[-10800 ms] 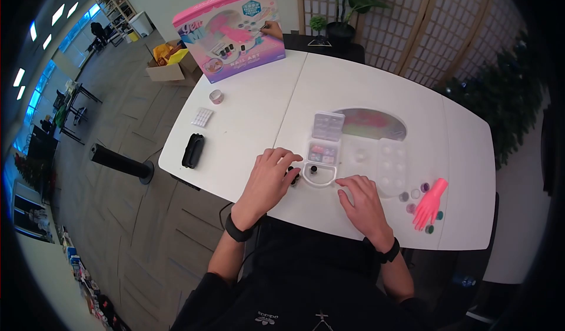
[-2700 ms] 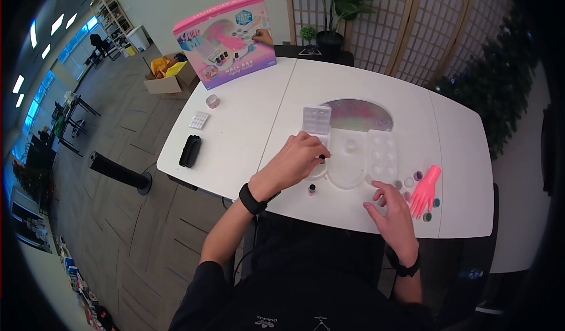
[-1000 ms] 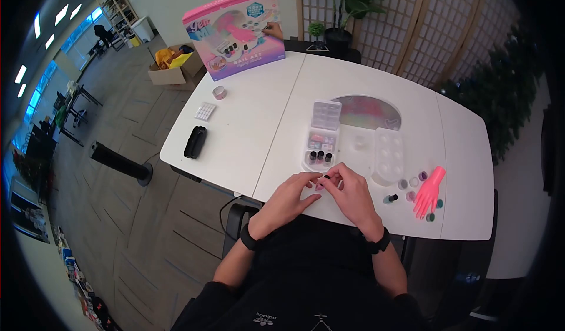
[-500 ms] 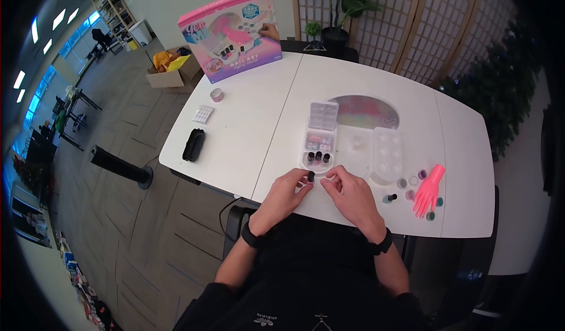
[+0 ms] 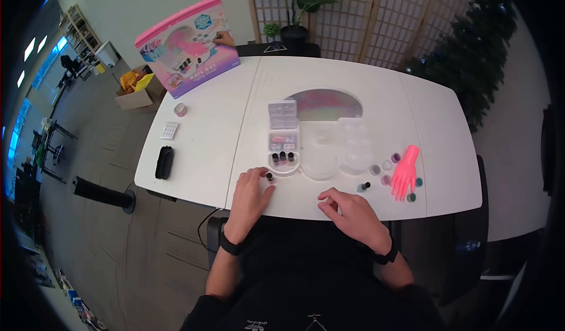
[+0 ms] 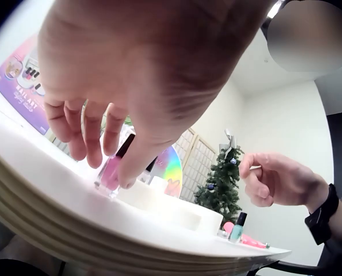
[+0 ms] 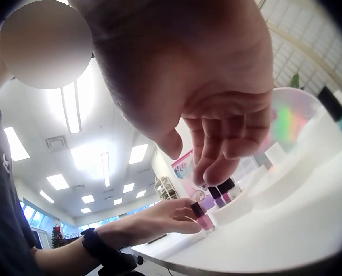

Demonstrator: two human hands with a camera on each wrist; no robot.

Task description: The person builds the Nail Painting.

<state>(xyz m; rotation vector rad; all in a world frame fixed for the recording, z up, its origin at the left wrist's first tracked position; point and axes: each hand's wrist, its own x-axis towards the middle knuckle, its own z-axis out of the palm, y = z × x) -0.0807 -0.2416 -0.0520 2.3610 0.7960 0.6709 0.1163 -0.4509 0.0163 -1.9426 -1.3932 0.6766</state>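
A pink nail polish bottle [image 5: 270,178] with a black cap stands on the table, just in front of the white case [image 5: 282,170]. My left hand [image 5: 249,197] is around it, thumb on one side and loosely bent fingers on the other. In the left wrist view the thumb overlaps part of the pink bottle [image 6: 110,175]. My right hand [image 5: 353,214] hovers over the table's front edge, fingers relaxed, holding nothing. Three black-capped bottles [image 5: 283,158] stand in the case's front compartment. A teal nail polish bottle [image 5: 363,187] stands to the right.
The case's lid [image 5: 283,114] is open, beside a clear tray [image 5: 355,148] and a shiny half-round panel [image 5: 326,104]. A pink model hand [image 5: 406,172] lies among several small pots at right. A nail art box [image 5: 188,48] stands at the back left; a black case [image 5: 165,162] lies left.
Half a second ago my left hand held the bottle up near my right; now it stands on the table. My right hand has drawn away. Over ten seconds, more bottles came into the case.
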